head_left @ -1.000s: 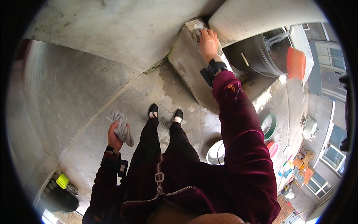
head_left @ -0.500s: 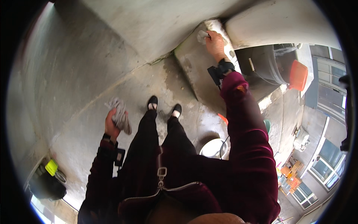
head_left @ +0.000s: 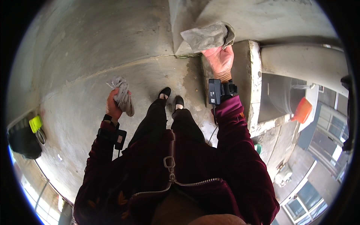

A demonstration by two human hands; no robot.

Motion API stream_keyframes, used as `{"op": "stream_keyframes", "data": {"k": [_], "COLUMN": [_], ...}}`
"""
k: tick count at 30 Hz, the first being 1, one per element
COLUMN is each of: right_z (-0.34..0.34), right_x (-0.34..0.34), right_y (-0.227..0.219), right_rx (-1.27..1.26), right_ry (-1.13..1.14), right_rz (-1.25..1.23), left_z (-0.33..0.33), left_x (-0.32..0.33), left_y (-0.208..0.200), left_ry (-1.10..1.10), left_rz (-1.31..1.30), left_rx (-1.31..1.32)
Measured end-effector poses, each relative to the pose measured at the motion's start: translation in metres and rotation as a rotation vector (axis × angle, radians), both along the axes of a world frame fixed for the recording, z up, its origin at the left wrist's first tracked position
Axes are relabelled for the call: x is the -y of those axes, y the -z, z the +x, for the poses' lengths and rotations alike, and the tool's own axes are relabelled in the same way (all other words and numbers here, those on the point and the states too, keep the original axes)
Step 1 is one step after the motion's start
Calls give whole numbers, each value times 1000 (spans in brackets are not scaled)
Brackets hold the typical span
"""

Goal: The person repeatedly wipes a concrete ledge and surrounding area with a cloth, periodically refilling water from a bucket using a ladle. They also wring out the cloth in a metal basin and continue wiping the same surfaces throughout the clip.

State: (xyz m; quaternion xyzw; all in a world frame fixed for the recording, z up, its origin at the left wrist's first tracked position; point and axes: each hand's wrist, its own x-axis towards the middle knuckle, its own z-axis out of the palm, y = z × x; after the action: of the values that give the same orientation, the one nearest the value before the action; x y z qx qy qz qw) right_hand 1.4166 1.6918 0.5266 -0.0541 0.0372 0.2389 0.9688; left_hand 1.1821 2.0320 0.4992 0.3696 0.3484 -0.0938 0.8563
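My left hand (head_left: 113, 107) is closed round a bunched pale grey cloth (head_left: 123, 98), whose end hangs down beside the fingers. Farther off and to the right, my right hand (head_left: 218, 63) is turned with its palm showing and holds up a darker grey, damp-looking cloth (head_left: 208, 37). That cloth spreads over the fingers and covers most of them; its right end is folded over. Behind it stands the concrete wall, and I cannot tell whether cloth and wall touch. A black strapped device sits on each wrist.
To the right is a concrete ledge (head_left: 240, 75) beside a basin (head_left: 277, 93) with a clear plastic sheet and an orange plastic container (head_left: 302, 110). A black bag (head_left: 24, 143) and a yellow-green object (head_left: 35, 123) are at far left. My shoes stand on the concrete floor (head_left: 93, 138).
My right hand has left the ledge top and turned palm up, and its cloth, crumpled before, is now spread out. The view has shifted right. My left hand keeps its cloth.
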Motion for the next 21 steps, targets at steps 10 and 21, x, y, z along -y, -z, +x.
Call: {"op": "stream_keyframes", "data": {"k": [10,21], "right_z": [-28,-53], "right_x": [-51,7], "right_y": [0,67], "right_rx": [124,1086], "right_ry": [-345,309], "right_rz": [214,-1057], "left_z": [-125,-134], "left_x": [-1,21], "left_y": [11,-1], "left_ry": [-304,-251], "left_rz": [-39,-55], "left_rx": [-70,62]}}
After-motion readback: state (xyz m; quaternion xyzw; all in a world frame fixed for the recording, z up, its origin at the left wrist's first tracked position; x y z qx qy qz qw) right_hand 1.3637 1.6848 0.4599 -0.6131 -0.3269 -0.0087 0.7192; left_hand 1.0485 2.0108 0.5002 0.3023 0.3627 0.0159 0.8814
